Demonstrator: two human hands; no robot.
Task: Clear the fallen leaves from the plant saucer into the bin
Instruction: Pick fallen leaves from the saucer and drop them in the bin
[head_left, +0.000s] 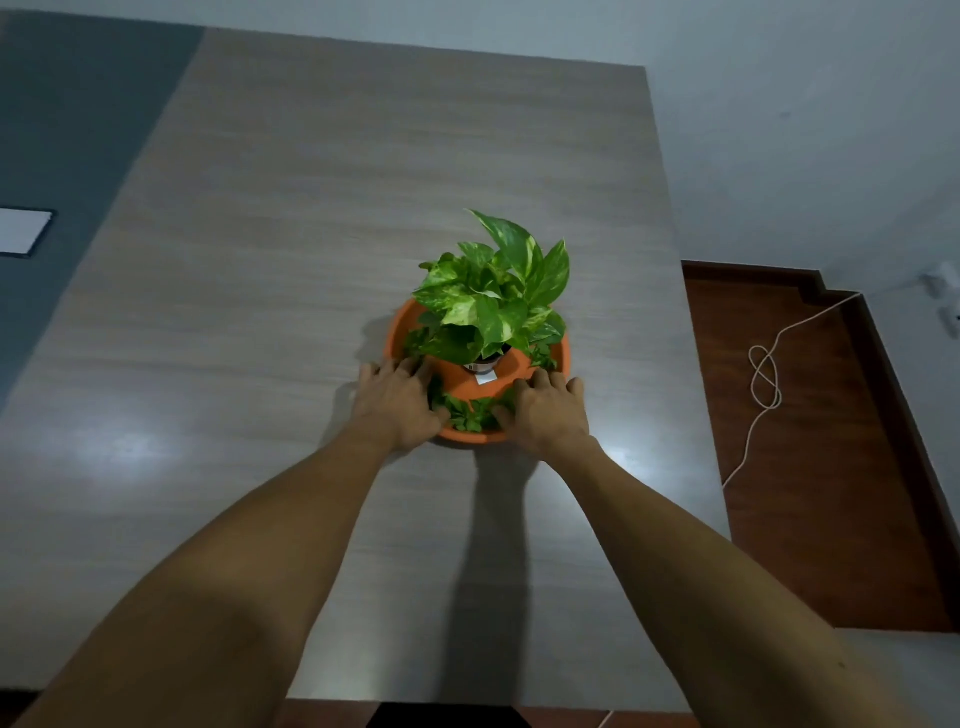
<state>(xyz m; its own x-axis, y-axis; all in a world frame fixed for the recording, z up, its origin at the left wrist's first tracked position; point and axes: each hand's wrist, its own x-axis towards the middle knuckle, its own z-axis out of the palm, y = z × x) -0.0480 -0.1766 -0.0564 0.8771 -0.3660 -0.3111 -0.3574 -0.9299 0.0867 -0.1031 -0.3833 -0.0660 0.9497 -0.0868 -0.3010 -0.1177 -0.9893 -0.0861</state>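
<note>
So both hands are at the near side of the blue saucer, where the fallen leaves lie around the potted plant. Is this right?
Not quite: the saucer is orange, not blue, as the head view shows. The rest holds. The left hand and right hand are at its near side, and fallen leaves lie in it around the potted plant.

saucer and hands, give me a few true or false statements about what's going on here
1. Both hands, the left hand and right hand, are at the near side of the orange saucer. True.
2. Loose leaves lie in the saucer between the hands. True.
3. A bin stands on the table beside the plant. False: no bin is in view.
4. The saucer is lifted off the table. False: it rests on it.
</note>
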